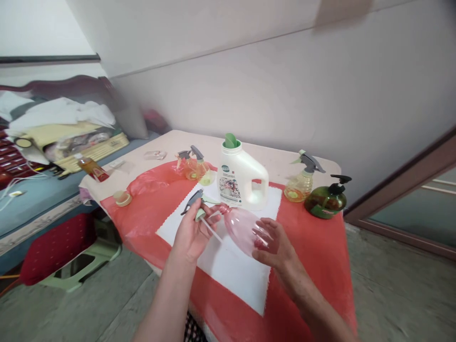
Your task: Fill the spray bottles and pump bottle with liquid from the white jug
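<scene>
Beige, a round lid lies at the left of the table; beyond it, two spray bottles stand with heads fitted. The left hand has its fingers around a spray head — unattached, tube bare. Beyond, a white jug stands uncapped. The right hand's fingers grasp the pink bottle near centre, apparently unfinished — its contents are hard to tell. Far right, another spray bottle looks complete beside a green pump bottle.
</scene>
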Demonstrator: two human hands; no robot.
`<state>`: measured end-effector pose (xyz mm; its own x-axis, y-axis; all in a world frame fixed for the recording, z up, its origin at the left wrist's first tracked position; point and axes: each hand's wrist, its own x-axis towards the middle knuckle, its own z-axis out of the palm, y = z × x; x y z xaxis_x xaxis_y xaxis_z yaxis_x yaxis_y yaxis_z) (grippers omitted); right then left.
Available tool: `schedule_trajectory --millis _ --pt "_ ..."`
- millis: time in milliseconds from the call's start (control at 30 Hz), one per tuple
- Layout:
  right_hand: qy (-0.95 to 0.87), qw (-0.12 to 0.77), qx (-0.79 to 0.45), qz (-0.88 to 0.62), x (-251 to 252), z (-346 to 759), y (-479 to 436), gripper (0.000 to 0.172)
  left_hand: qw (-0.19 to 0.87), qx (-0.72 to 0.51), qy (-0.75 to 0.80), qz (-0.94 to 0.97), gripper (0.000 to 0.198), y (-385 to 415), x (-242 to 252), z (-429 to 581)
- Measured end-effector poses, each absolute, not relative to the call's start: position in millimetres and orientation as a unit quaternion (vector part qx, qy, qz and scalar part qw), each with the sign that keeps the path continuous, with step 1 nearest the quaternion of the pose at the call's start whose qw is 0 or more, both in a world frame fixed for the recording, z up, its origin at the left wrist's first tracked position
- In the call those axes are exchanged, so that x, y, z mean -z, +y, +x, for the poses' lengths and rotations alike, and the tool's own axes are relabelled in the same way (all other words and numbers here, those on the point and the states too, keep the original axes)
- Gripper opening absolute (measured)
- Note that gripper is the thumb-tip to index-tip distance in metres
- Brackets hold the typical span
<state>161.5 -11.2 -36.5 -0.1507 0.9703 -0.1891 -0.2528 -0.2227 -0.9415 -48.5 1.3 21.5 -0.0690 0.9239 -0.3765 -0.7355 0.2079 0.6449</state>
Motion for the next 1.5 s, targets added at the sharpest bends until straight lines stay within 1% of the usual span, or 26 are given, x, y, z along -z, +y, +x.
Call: schedule_trajectory --millis 100,167,233,333,433,667,800,933,1033,1167,1333,1500 --pt "-0.427 0.452 -0.649 -0.439 41.7 159.7 -10.1 0.071 0.715 -0.587 0.361 0.12 0.038 0.0 -20.0 -46.0" --pt "-0.457 0.421 -0.644 -0.446 43.9 159.2 -10.3 0.065 0.715 -0.583 0.364 0.129 0.038 -0.2 -19.4 -45.3" --pt "-0.488 0.384 -0.637 -0.456 44.0 159.2 -11.9 0.063 0.685 -0.6 0.387 0.144 0.035 0.0 -19.2 -44.9" --pt "-0.502 0.341 -0.646 -0.464 43.1 159.1 -14.8 0.069 0.623 -0.632 0.424 0.181 0.032 1.2 -18.7 -44.1" --pt "-0.493 0.336 -0.642 -0.481 43.0 158.0 -15.9 0.068 0.594 -0.636 0.451 0.199 0.034 3.3 -16.6 -43.3" --pt "-0.488 0.319 -0.625 -0.519 36.7 156.9 -15.3 0.059 0.587 -0.608 0.484 0.224 0.037 2.8 -12.1 -46.5" --pt "-0.482 0.335 -0.618 -0.523 35.1 158.7 -12.8 0.057 0.587 -0.608 0.485 0.225 0.039 2.4 -14.7 -50.9" --pt "-0.472 0.372 -0.607 -0.52 40.0 159.3 -9.8 0.056 0.561 -0.666 0.468 0.151 0.033 5.4 -19.5 -60.8" --pt "-0.497 0.398 -0.566 -0.524 49.4 159.2 -6.6 0.062 0.523 -0.718 0.454 0.07 0.028 8.0 -22.9 -72.6" --pt "-0.534 0.42 -0.492 -0.545 56.6 152.7 10.1 0.074 0.478 -0.765 0.431 -0.02 0.023 9.1 -27.1 -90.0" --pt "-0.544 0.458 -0.433 -0.555 36.2 121.0 67.8 0.087 0.447 -0.801 0.394 -0.067 0.019 7.6 -30.1 -105.1" --pt "-0.571 0.484 -0.387 -0.539 8.4 88.3 126.6 0.084 0.442 -0.808 0.381 -0.083 0.018 6.1 -29.5 -111.6"
